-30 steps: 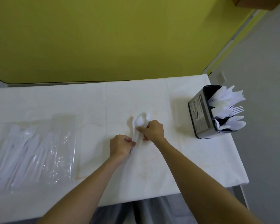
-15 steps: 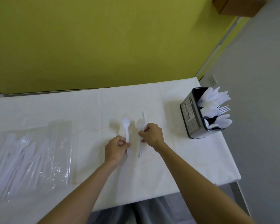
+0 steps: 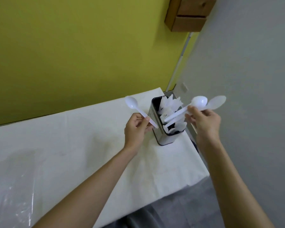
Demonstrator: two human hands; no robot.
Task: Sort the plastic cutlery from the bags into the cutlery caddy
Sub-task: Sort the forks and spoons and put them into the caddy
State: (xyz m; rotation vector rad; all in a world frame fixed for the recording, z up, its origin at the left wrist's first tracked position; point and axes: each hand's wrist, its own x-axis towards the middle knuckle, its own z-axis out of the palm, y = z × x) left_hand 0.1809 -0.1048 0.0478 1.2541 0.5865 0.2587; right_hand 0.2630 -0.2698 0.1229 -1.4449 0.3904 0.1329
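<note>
A dark cutlery caddy (image 3: pixel 155 127) stands near the table's right end, packed with white plastic cutlery (image 3: pixel 169 106). My left hand (image 3: pixel 136 130) pinches the handle of one white spoon (image 3: pixel 131 102), bowl up and to the left, just left of the caddy. My right hand (image 3: pixel 204 124) holds two white spoons (image 3: pixel 199 101) above the caddy; their bowls point right, their handles slant down over its opening. A clear plastic bag (image 3: pixel 11 186) lies at the lower left, blurred.
The white table (image 3: pixel 72 137) ends just right of the caddy, with its front edge near my arms. A yellow wall runs behind, a grey wall to the right. A wooden box (image 3: pixel 187 14) hangs high at the upper right.
Both hands have lifted the spoons off the table and carried them right to the caddy. My view has swung right, so the bag sits at the lower left corner.
</note>
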